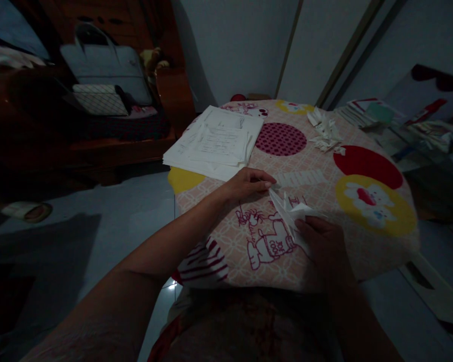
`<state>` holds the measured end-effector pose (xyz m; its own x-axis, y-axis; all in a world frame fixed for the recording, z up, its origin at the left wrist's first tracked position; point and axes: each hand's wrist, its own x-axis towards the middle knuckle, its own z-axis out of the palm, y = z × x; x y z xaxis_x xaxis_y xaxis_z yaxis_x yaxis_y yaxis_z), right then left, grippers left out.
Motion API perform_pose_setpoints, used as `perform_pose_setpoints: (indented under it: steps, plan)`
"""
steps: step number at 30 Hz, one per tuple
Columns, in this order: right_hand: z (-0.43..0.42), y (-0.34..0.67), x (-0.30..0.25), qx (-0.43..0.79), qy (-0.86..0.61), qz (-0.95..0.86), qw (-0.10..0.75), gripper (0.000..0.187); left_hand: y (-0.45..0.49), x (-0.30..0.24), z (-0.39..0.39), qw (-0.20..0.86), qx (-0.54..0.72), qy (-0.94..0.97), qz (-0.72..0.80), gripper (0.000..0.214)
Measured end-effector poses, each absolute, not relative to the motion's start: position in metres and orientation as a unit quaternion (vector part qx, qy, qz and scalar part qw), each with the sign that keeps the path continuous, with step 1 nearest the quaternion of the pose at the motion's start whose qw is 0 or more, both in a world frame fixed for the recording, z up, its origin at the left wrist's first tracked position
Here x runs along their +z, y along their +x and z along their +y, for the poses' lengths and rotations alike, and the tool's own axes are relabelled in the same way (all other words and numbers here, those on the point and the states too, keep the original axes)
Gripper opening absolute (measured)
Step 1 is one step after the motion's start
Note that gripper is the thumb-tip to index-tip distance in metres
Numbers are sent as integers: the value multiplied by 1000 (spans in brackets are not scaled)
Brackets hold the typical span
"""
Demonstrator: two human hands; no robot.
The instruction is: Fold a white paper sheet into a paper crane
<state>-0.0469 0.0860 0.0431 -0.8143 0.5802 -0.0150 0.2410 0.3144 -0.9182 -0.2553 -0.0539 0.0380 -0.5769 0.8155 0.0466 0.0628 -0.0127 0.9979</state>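
Resting between left hand (245, 185) pinching its tip and right hand (324, 246) clasping its base, folded paper (290, 210).

The left hand (249, 185) and the right hand (322, 244) are both bare, and so are the forearms behind them. Far back from the left hand, on the upper arm, a short sleeve (75, 347) begins: pale, pinkish cloth with a faint small print, hard to read in the dim light. Below and between the hands, the garment (249, 327) over the body looks dark with a blotchy reddish print. A red band (162, 343) edges it on the left-hand side.
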Motion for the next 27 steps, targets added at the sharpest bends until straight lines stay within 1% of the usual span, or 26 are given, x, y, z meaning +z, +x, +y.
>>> perform_pose_setpoints:
  steps: [3, 7, 10, 16, 18, 21, 27]
  plan:
    - [88, -46, 43, 573, -301, -747, 153, 17, -257, 39, -56, 345, 637, 350, 593, 19]
    - [90, -47, 41, 618, -324, -701, 143, 25, -258, 42, -56, 346, 629, 334, 611, 14]
    - [90, -47, 42, 622, -330, -694, 150, 26, -256, 42, -56, 355, 617, 326, 622, 18]
    - [89, -49, 46, 639, -333, -678, 147, 24, -254, 43, -56, 418, 588, 376, 581, 31]
    - [90, -50, 48, 656, -326, -664, 147, 20, -254, 44, -54, 415, 592, 380, 576, 32]
    - [90, -51, 51, 665, -315, -659, 153, 17, -253, 44, -49, 394, 612, 371, 578, 24]
    - [90, -55, 60, 625, -292, -699, 188, 21, -249, 50, -39, 349, 641, 355, 585, 14]
